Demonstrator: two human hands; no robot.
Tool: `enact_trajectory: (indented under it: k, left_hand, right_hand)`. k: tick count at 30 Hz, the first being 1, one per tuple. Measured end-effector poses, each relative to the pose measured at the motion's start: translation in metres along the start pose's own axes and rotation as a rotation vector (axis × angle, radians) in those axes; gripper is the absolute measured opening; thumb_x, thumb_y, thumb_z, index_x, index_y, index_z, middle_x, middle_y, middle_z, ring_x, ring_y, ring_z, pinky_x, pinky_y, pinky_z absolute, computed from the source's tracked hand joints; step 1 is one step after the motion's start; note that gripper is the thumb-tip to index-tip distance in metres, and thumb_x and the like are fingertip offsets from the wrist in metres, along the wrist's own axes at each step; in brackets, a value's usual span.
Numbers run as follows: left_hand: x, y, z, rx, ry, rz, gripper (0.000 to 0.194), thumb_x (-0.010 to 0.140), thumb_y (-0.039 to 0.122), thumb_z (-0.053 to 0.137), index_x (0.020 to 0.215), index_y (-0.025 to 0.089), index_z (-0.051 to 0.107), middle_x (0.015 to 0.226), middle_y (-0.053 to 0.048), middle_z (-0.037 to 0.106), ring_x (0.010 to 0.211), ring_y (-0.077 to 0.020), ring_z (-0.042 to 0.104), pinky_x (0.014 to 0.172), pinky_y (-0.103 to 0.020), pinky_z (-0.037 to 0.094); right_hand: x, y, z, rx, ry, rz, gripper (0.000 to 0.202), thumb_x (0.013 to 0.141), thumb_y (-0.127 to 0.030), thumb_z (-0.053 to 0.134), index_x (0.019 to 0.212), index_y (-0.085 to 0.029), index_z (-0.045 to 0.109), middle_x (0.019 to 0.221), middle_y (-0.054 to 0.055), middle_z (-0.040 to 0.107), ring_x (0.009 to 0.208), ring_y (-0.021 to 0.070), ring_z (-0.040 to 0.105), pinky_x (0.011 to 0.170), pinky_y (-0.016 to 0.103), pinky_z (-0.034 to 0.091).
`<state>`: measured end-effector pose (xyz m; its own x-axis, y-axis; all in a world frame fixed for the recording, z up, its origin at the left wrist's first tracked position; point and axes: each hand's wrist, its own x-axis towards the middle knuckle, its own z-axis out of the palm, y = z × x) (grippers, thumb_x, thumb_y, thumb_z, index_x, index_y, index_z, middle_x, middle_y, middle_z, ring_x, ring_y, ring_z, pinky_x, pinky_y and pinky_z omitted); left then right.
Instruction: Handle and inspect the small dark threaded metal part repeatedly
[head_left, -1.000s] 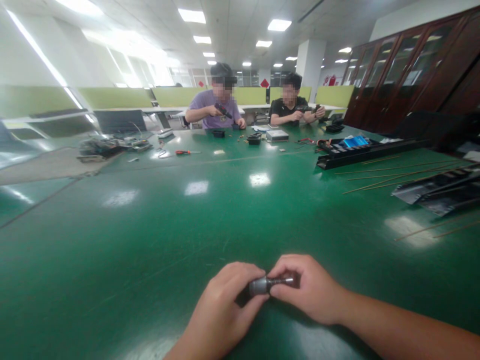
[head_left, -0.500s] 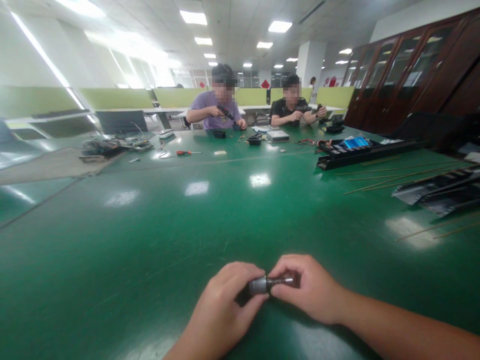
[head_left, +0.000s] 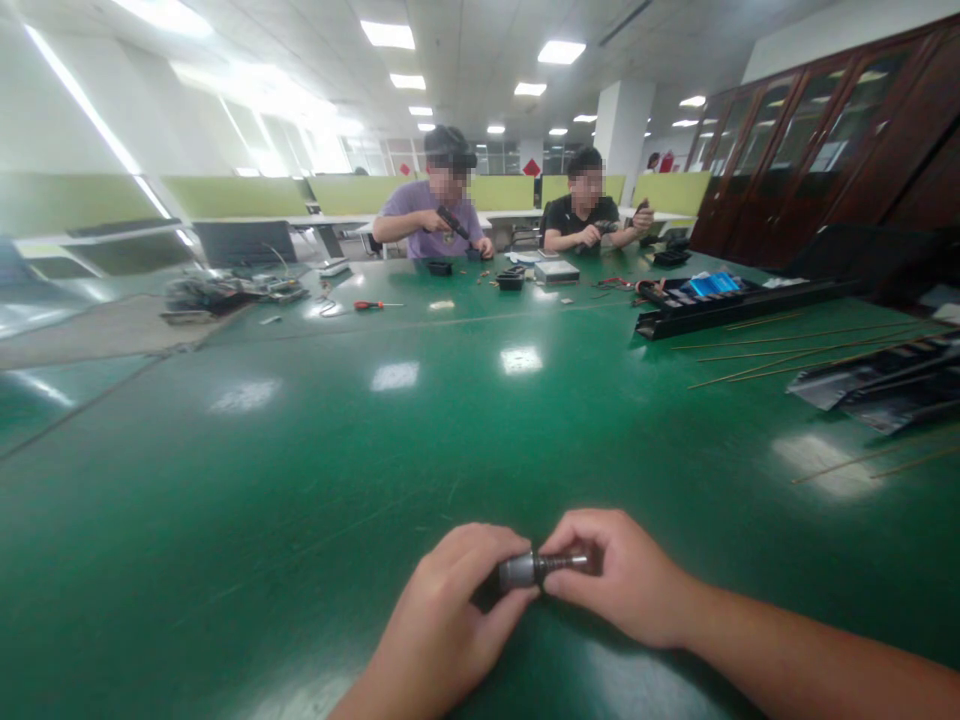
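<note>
My left hand (head_left: 461,590) is closed around the thick grey barrel of a small cylindrical metal part (head_left: 517,571). My right hand (head_left: 619,570) pinches the narrower, dark shaft of the same part between thumb and fingers. The shaft looks ringed or coiled and has a shiny tip pointing right. The part lies roughly level, just above or on the green tabletop (head_left: 337,460); contact with the table is hidden. Its far left end is covered by my left fingers, so I cannot tell its exact kind.
Across the table sit two people (head_left: 431,215) (head_left: 585,215), each handling dark tools or parts. A red-handled screwdriver (head_left: 369,305), black trays (head_left: 510,280) and a grey box (head_left: 556,271) lie near them. Black metal channels (head_left: 712,310) and thin rods (head_left: 787,365) are at right; clutter (head_left: 225,290) lies far left.
My hands and the metal part stay almost in place. The co-worker at right has lowered the dark object in one hand slightly. The view has shifted a touch.
</note>
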<state>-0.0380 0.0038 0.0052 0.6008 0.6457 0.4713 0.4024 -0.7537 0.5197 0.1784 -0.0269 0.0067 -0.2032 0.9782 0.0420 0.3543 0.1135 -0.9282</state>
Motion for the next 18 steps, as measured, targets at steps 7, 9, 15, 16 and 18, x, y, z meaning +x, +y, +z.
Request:
enact_trajectory:
  k: [7, 9, 15, 16, 18]
  left_hand:
    - [0.0007, -0.0005, -0.0001, -0.007, 0.011, 0.005, 0.027, 0.084, 0.016, 0.070, 0.108, 0.026, 0.062, 0.099, 0.000, 0.072, 0.092, -0.0163, 0.067, 0.082, -0.028, 0.055]
    - [0.0013, -0.0003, -0.0005, -0.008, 0.014, 0.007, 0.026, 0.084, 0.016, 0.070, 0.107, 0.026, 0.063, 0.098, 0.000, 0.072, 0.091, -0.0161, 0.067, 0.082, -0.028, 0.055]
    - [0.0014, 0.0000, -0.0010, 0.000, 0.029, 0.019, 0.028, 0.083, 0.016, 0.071, 0.108, 0.025, 0.063, 0.098, 0.000, 0.072, 0.091, -0.0162, 0.068, 0.082, -0.028, 0.055]
    - [0.0014, -0.0001, -0.0011, 0.001, 0.028, 0.019, 0.028, 0.083, 0.016, 0.071, 0.108, 0.025, 0.063, 0.098, 0.000, 0.072, 0.091, -0.0161, 0.068, 0.082, -0.028, 0.055]
    - [0.0017, -0.0003, -0.0013, 0.004, 0.027, 0.018, 0.028, 0.083, 0.016, 0.071, 0.108, 0.025, 0.063, 0.098, 0.000, 0.072, 0.091, -0.0158, 0.068, 0.082, -0.028, 0.055]
  right_hand:
    - [0.0014, 0.0012, 0.0006, 0.053, 0.001, 0.023, 0.008, 0.074, -0.014, 0.073, 0.082, -0.015, 0.074, 0.074, 0.001, 0.070, 0.066, 0.0142, 0.060, 0.061, 0.022, 0.044]
    - [0.0014, 0.0013, 0.0009, 0.072, 0.002, 0.034, 0.008, 0.074, -0.014, 0.073, 0.082, -0.015, 0.073, 0.074, 0.001, 0.070, 0.066, 0.0141, 0.060, 0.061, 0.022, 0.044]
    - [0.0002, 0.0005, 0.0006, 0.066, 0.004, 0.031, 0.006, 0.074, -0.015, 0.073, 0.080, -0.015, 0.073, 0.072, 0.001, 0.069, 0.065, 0.0139, 0.060, 0.060, 0.022, 0.043]
    - [0.0001, 0.0004, 0.0006, 0.070, 0.004, 0.033, 0.006, 0.074, -0.015, 0.073, 0.080, -0.015, 0.072, 0.072, 0.001, 0.069, 0.065, 0.0138, 0.060, 0.060, 0.022, 0.043]
    - [0.0002, 0.0007, 0.0007, 0.080, 0.004, 0.040, 0.006, 0.074, -0.015, 0.073, 0.080, -0.015, 0.072, 0.072, 0.001, 0.069, 0.064, 0.0135, 0.059, 0.059, 0.022, 0.043]
